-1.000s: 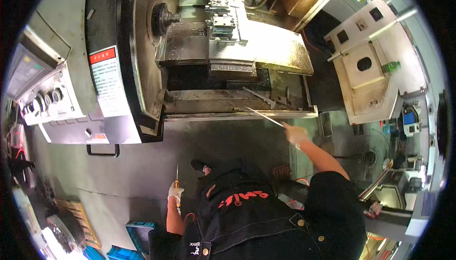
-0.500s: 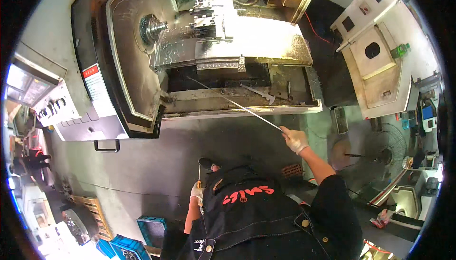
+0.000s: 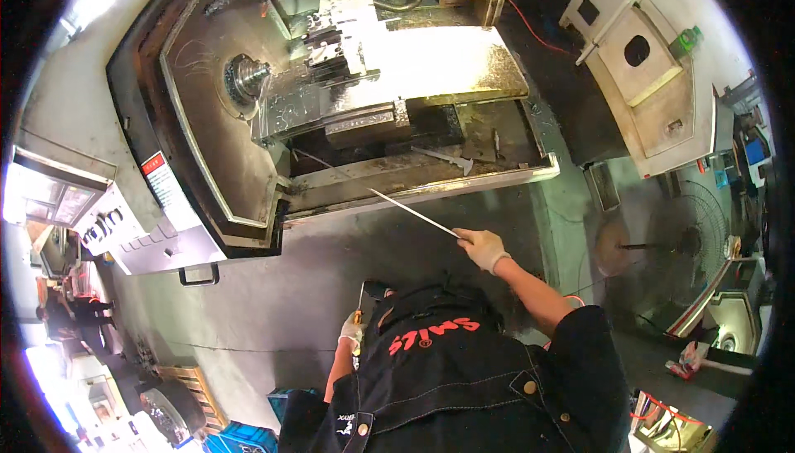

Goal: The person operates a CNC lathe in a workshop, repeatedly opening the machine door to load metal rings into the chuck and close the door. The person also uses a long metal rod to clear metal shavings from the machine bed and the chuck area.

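My right hand (image 3: 482, 250), in a pale glove, is closed around the near end of a long thin rod (image 3: 414, 213). The rod slants forward and left toward the front ledge of a lathe (image 3: 397, 188). A thin grey line in the lathe's trough lines up with it; whether that is the same rod I cannot tell. Low beside my body, my gloved left hand (image 3: 351, 334) grips a tool with an orange-yellow handle (image 3: 358, 318) and a thin metal shaft. The kind of tool is unclear.
A caliper (image 3: 445, 159) lies in the lathe's trough, right of the chuck (image 3: 246, 78). The machine's door handle (image 3: 199, 275) juts out at left. A standing fan (image 3: 679, 238) is on the right. Blue crates (image 3: 240, 438) and a wooden pallet (image 3: 192, 395) sit at lower left.
The view has turned slightly. My right hand has come left and a little nearer with the rod, whose visible front part has drawn back. The left hand keeps its tool.
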Tool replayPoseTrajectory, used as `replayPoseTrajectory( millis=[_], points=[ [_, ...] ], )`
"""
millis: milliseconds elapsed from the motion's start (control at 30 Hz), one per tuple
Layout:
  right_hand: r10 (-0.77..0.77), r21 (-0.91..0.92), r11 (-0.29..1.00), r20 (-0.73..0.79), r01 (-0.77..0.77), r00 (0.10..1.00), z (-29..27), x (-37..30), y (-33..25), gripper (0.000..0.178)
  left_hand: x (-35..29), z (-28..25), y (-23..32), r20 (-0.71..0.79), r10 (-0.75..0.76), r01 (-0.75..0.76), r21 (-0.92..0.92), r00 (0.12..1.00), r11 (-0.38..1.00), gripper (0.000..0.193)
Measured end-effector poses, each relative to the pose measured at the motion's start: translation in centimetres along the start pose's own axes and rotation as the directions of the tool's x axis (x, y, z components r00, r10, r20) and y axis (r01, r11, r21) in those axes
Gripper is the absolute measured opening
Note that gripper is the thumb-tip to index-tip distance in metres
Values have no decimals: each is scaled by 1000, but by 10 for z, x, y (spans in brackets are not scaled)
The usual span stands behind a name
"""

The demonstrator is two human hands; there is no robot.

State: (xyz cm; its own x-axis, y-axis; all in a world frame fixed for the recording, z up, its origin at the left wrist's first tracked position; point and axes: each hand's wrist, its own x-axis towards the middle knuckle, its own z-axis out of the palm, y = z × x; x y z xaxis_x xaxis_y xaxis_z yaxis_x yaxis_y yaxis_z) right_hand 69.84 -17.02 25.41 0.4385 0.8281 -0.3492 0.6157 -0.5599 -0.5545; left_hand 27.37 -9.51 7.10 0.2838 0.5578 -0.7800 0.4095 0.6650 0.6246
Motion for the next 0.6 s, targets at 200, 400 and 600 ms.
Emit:
replayPoseTrajectory(
  millis=[200,400,600],
  points=[
    [248,0,969,-3,-248,969,-4,30,20,31,16,0,-10,44,10,-9,-11,999,1000,50],
    [-30,-97,995,-5,30,1000,-36,-30,42,31,14,3,-1,23,-115,115,-17,993,993,50],
    [120,113,987,-71,-112,990,-21,-111,86,29,24,2,3,63,-80,76,59,995,995,49]
  ],
)
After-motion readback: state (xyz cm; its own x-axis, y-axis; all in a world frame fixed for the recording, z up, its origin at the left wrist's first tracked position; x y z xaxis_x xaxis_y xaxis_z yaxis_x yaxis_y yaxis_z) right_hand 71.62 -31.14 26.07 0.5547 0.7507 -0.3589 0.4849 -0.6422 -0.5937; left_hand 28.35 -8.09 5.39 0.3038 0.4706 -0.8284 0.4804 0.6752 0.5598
